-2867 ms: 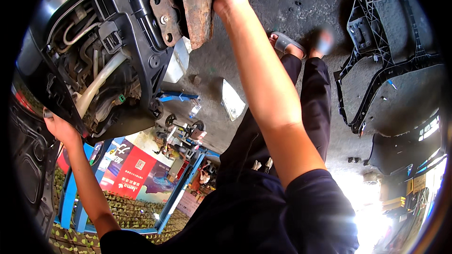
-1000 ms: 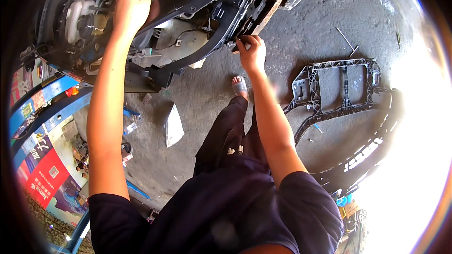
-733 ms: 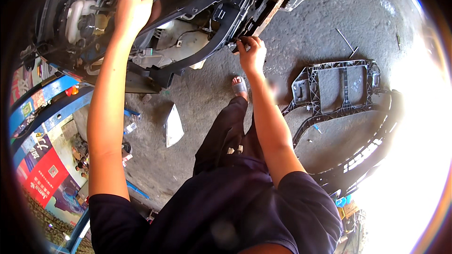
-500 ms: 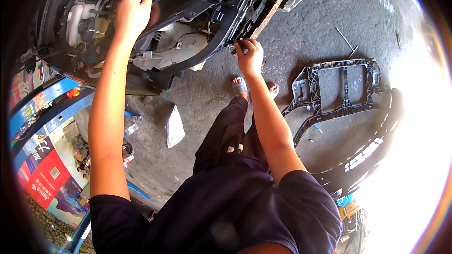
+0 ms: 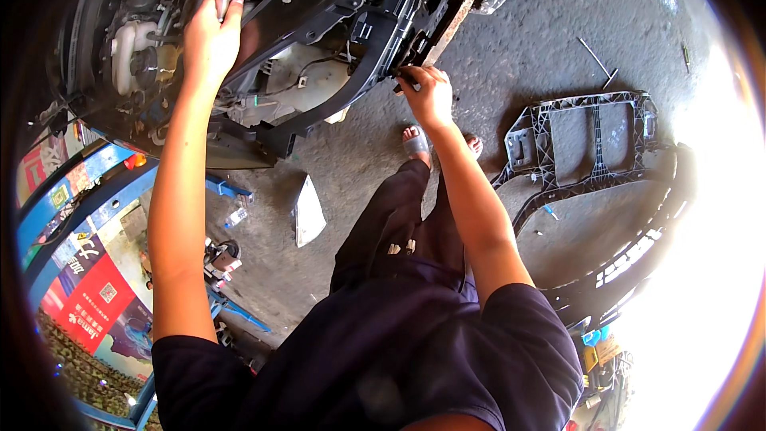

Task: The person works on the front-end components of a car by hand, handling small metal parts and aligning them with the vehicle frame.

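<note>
My left hand [image 5: 212, 44] is over the engine bay, closed around a short silver metal cylinder [image 5: 224, 3] that looks like a socket; its hollow end shows between thumb and fingers. A dark body panel [image 5: 295, 0] of the car runs just to the right of that hand. My right hand [image 5: 428, 96] is at the car's front corner, below the end of a rusty metal bar [image 5: 463, 12]. Its thumb and fingers pinch together at a small dark part, too hidden to name. Between both hands, a whitish plastic tank [image 5: 307, 80] sits in the exposed front.
On the floor at right lie a black plastic frame [image 5: 598, 148], a curved black bumper-like piece [image 5: 570, 287] and a T-handle tool [image 5: 597, 60]. A white triangular piece [image 5: 308, 219] lies near my feet. Blue metal beams [image 5: 120, 199] stand at left.
My view has shifted slightly, so the floor items appear farther right. The left hand sits a little lower and further left in view, still around the cylinder. The right hand stays at the front corner.
</note>
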{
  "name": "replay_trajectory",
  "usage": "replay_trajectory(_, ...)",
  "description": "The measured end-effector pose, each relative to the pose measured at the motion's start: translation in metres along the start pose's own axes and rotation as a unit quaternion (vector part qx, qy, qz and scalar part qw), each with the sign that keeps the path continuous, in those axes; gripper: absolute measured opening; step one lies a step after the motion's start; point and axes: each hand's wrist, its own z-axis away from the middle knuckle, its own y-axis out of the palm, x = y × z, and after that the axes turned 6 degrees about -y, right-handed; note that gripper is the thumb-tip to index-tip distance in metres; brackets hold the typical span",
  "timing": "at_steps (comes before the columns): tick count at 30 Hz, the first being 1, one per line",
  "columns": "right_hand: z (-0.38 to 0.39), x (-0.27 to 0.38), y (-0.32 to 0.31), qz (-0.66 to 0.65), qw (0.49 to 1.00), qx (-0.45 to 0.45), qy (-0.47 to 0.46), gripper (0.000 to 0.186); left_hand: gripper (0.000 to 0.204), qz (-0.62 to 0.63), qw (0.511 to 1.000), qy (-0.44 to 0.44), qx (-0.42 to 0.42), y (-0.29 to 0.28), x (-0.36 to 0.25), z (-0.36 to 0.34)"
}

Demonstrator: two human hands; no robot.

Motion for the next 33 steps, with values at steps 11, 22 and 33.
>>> replay_trajectory(11,-0.001,-0.012,-0.001,-0.035,0.997,-0.023,-0.066,0.018,0.026,-0.023,1.0,0.004,-0.002,0.001,0.008,-0.004)
replay_trajectory(22,-0.001,-0.019,0.002,-0.055,0.995,-0.043,-0.075,0.015,0.024,0.023,1.0,0.017,0.012,0.0,0.023,-0.014)
replay_trajectory(33,-0.002,-0.019,0.004,-0.042,0.995,-0.038,-0.077,0.015,0.026,0.012,1.0,0.015,0.008,0.001,0.019,-0.013)
